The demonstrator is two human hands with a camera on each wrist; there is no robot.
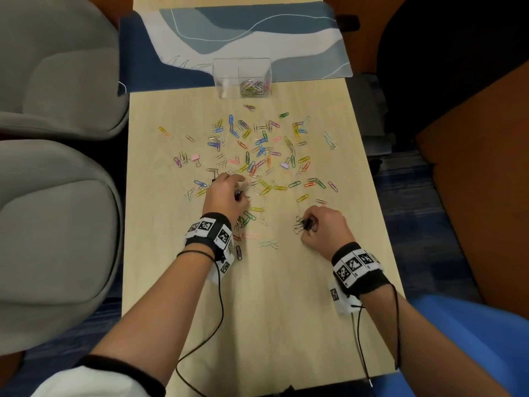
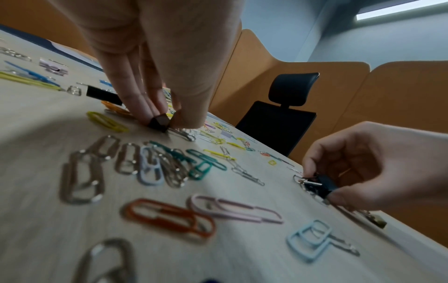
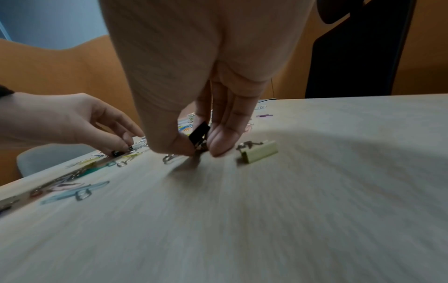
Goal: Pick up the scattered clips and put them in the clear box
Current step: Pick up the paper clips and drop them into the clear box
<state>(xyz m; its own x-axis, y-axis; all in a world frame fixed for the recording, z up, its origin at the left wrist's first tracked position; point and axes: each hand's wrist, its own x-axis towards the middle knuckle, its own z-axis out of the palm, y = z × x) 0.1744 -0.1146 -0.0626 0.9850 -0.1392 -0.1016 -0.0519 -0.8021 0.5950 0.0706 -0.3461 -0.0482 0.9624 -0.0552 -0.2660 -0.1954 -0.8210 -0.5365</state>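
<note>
Several coloured paper clips [image 1: 259, 156] and a few binder clips lie scattered over the light wooden table [image 1: 286, 296]. The clear box [image 1: 242, 78] stands at the far end with some clips inside. My left hand [image 1: 226, 193] is down among the clips, its fingertips pinching a small black binder clip [image 2: 158, 122] against the table. My right hand [image 1: 317, 224] pinches another black binder clip [image 1: 305, 224] between thumb and fingers, low at the table. A pale green binder clip [image 3: 259, 152] lies just right of that hand.
A blue and white mat [image 1: 243, 38] lies under the box at the far end. Grey chairs [image 1: 51, 196] stand along the left side, and orange partitions [image 1: 472, 181] and a black office chair [image 2: 278, 114] on the right. The near table has bare wood.
</note>
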